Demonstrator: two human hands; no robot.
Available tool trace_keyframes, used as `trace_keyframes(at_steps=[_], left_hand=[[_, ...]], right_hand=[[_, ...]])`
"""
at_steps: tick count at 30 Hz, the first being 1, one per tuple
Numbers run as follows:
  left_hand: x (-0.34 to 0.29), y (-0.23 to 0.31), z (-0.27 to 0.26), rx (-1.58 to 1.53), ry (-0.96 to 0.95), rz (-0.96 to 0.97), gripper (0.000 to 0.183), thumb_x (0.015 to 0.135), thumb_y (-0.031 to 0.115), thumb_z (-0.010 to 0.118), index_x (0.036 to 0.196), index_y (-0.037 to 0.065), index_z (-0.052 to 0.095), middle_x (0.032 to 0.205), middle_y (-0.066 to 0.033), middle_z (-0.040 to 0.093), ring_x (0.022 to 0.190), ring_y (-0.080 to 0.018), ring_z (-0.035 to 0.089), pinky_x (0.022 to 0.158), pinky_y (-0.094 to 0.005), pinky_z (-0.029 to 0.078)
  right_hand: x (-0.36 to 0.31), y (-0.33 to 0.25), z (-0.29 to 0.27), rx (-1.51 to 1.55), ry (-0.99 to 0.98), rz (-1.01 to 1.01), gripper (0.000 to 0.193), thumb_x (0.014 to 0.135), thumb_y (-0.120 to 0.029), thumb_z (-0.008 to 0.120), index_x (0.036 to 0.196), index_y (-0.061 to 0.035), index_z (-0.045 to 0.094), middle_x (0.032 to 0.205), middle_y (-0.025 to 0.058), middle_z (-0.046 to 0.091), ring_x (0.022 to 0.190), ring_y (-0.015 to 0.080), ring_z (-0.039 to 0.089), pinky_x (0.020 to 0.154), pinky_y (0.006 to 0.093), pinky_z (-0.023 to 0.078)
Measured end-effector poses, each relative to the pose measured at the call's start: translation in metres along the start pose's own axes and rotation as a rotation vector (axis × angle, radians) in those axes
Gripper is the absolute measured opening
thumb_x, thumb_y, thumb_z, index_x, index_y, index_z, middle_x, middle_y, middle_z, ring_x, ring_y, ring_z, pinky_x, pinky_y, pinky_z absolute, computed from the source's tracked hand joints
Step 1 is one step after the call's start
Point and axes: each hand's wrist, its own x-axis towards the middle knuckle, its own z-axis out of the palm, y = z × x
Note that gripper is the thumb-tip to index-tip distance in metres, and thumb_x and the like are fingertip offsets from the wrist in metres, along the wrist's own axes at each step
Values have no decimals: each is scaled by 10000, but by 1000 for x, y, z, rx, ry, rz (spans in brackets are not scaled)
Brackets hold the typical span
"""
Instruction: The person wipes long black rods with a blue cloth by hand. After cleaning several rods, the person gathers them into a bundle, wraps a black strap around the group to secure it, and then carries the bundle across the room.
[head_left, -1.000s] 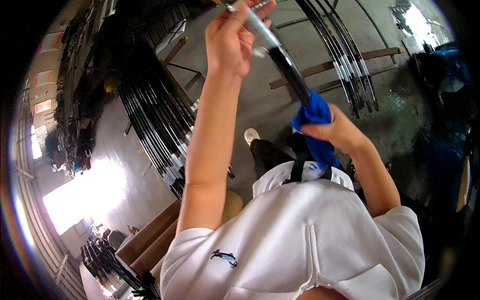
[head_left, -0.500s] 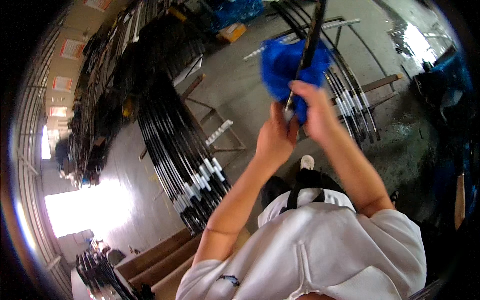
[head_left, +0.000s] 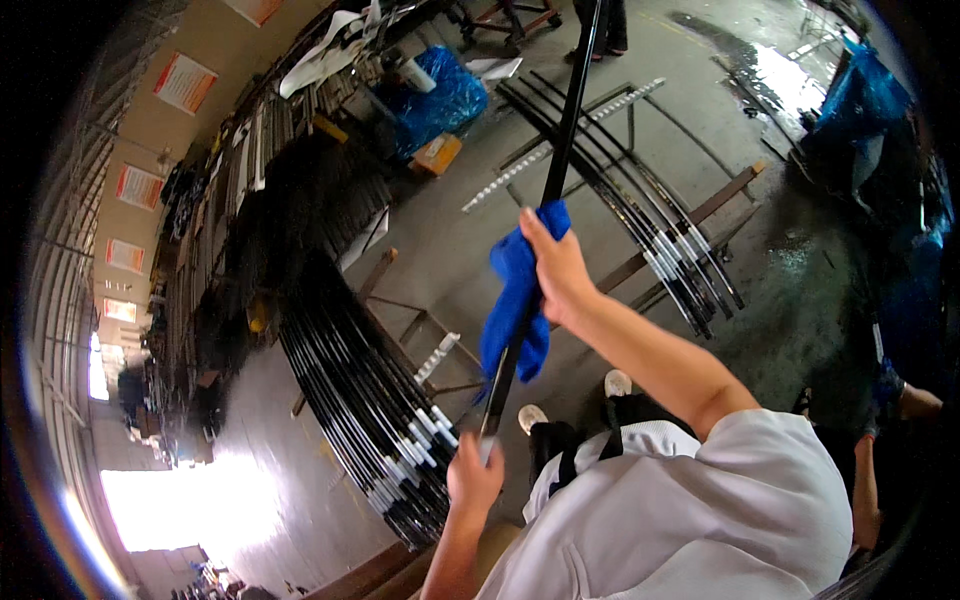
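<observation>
1. Currently, in the head view, gripping with the left hand (head_left: 475, 478) a long, slim, glossy black pole (head_left: 572, 110), fingers curled closed beside its silvery band; slanting up across the middle and out past the top edge.
2. Pinching with the right hand (head_left: 562, 272) a crumpled bright-blue cloth (head_left: 510, 290) against that pole, thumb up, other fingers mostly hidden.
3. Apparently partway along this pole, not yet laid down; flanked by a dense row of black, white-banded poles (head_left: 350, 390) on the left and a smaller group of similar dark poles (head_left: 672, 255) on the right. Cannot tell which are finished.
4. Posted along the left wall: white-and-orange paper sheets (head_left: 185, 83), too small to read; no legible brand.
</observation>
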Motion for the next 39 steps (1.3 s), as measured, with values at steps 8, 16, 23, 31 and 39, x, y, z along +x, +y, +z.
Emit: trace_keyframes(at_steps=[8, 16, 23, 31, 39], left_hand=[[-153, -174, 12, 182, 36, -169, 267, 766, 224, 631, 800, 24, 458, 602, -148, 534, 550, -369, 539, 495, -423, 427], [-207, -202, 23, 46, -104, -578, 260, 746, 219, 637, 850, 16, 512, 695, -172, 559, 640, -373, 553, 567, -421, 435], [-210, -195, 19, -32, -152, -722, 276, 729, 214, 643, 895, 9, 560, 776, -193, 581, 719, -377, 566, 631, -419, 441], [-252, -206, 4, -106, -240, -803, 316, 709, 208, 649, 945, 1, 614, 869, -218, 607, 810, -382, 580, 703, -417, 449], [-119, -124, 40, -146, -144, -460, 233, 751, 234, 658, 729, 5, 623, 566, -121, 535, 557, -138, 522, 528, -365, 412]], right_hand=[[85, -143, 9, -36, 16, -304, 348, 847, -378, 604, 870, -40, 524, 709, 62, 511, 628, 205, 506, 619, 418, 468], [133, -224, 8, 168, -382, -404, 408, 738, -416, 709, 931, -86, 567, 904, 91, 604, 795, 256, 589, 709, 474, 491], [61, -102, -17, -137, -207, -137, 379, 761, -310, 689, 1029, -72, 565, 955, 113, 579, 880, 256, 557, 831, 446, 439], [180, -246, 0, 124, -845, -307, 453, 857, -514, 474, 843, -73, 574, 770, 105, 613, 674, 236, 591, 668, 376, 520], [60, -172, 56, -20, -743, -499, 201, 731, -235, 659, 751, -73, 543, 641, 66, 556, 541, 203, 568, 530, 330, 512]])
